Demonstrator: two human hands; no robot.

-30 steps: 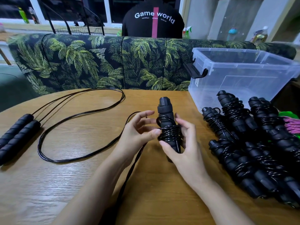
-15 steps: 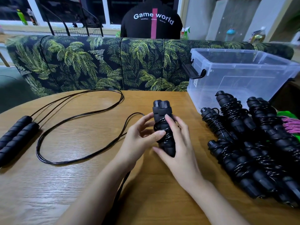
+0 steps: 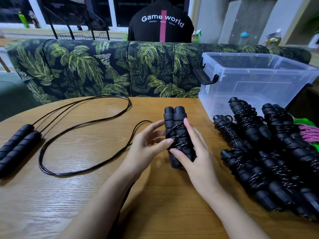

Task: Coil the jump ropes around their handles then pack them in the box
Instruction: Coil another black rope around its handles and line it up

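Observation:
A pair of black jump-rope handles (image 3: 174,118) stands upright at the table's middle, with black cord wound round its lower half. My right hand (image 3: 195,157) grips the pair from the right and front. My left hand (image 3: 148,145) pinches the wound cord against the handles from the left. Loose cord (image 3: 138,128) loops from the handles leftward and runs down under my left arm. A second, uncoiled black rope lies at the left, its handles (image 3: 17,144) side by side and its cord (image 3: 82,123) spread in a wide loop. A clear plastic box (image 3: 259,80) stands at the back right.
Several coiled black ropes (image 3: 269,152) are piled on the round wooden table (image 3: 77,195) in front of the box. A pink and green rope (image 3: 310,131) shows at the far right. A leaf-patterned sofa (image 3: 103,69) runs behind the table, with a person in a black shirt (image 3: 160,23) beyond it.
The handle pair has turned in my hands, so both handle tops now show side by side. My right fingers have moved up over the coil. The loose loop has grown shorter.

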